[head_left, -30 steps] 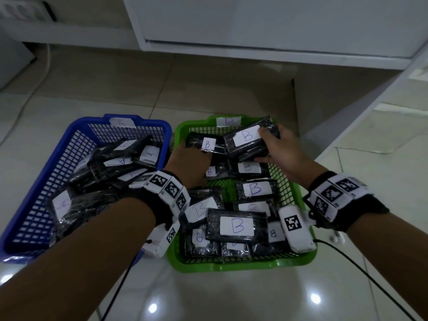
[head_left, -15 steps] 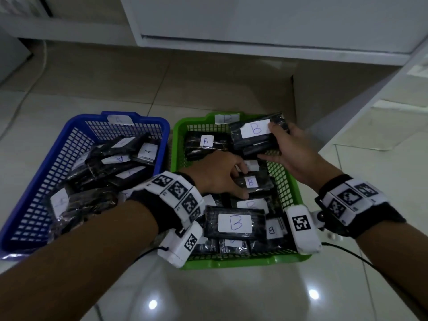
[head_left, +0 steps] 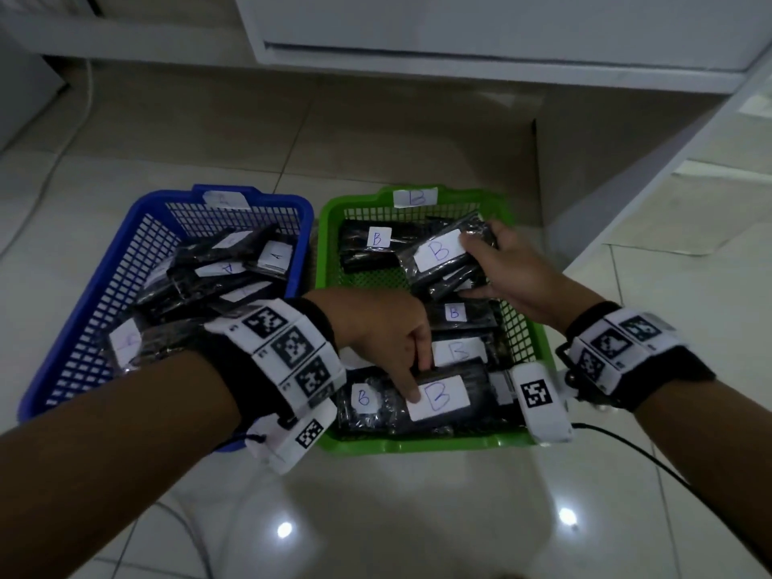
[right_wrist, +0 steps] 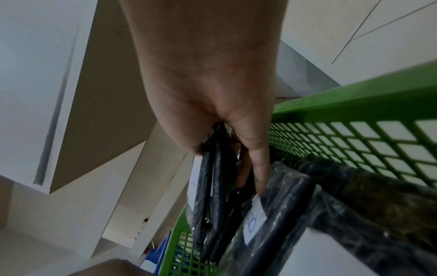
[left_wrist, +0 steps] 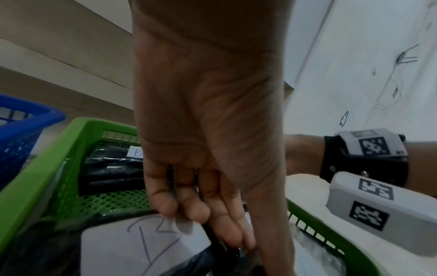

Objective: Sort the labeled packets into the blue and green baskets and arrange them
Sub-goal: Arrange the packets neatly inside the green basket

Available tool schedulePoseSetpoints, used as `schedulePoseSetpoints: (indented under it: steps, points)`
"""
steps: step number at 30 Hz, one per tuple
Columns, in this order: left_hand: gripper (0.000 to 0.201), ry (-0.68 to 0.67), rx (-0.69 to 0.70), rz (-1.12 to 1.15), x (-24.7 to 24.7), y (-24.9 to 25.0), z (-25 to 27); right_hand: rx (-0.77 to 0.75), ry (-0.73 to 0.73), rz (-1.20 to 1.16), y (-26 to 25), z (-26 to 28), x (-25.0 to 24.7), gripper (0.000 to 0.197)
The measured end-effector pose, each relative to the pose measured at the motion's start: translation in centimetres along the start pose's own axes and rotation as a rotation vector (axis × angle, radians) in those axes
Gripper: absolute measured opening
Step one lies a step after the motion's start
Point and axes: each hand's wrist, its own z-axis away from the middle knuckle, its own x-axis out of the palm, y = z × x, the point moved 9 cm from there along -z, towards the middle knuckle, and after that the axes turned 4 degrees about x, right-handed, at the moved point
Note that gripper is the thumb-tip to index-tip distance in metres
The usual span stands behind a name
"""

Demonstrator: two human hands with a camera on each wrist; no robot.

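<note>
Head view: right hand (head_left: 507, 272) grips a small stack of B packets (head_left: 445, 259) above the green basket (head_left: 422, 444); blue basket (head_left: 58, 357) alongside holds A packets.
Left wrist: left hand (left_wrist: 203, 186), fingers curled onto the near B packet (left_wrist: 132, 240).
Right wrist: fingers (right_wrist: 256, 168) clamp the stack.
Tip: lay the stack flat in the bare mesh gap.

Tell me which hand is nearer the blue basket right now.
Left. The left hand reaches into the green basket at its near end, closer to the blue basket. The right hand grips a B packet toward the green basket's far right.
</note>
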Motion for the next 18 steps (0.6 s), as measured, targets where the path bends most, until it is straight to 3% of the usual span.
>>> schedulePoseSetpoints:
  steps: [5, 9, 11, 15, 18]
  points:
    - [0.036, -0.103, -0.047, 0.159, 0.2, -0.9, 0.5, -0.044, 0.026, 0.086, -0.1, 0.4, -0.2, 0.017]
    - [0.026, -0.089, -0.070, 0.239, -3.8, -2.6, 2.9, -0.063, 0.073, 0.078, 0.0, 0.8, -1.1, 0.018]
    - [0.021, 0.030, -0.117, 0.229, -7.5, -4.5, 4.6, -0.078, 0.100, 0.076, 0.2, 0.9, -1.5, 0.022]
    - [0.027, 0.488, -0.238, 0.062, -14.2, -8.8, 6.2, -0.079, 0.097, 0.032, 0.2, 1.0, -1.6, 0.026]
    - [0.029, 0.584, -0.256, -0.071, -13.8, -8.8, 4.6, -0.082, 0.113, -0.014, 0.1, 1.0, -2.0, 0.024]
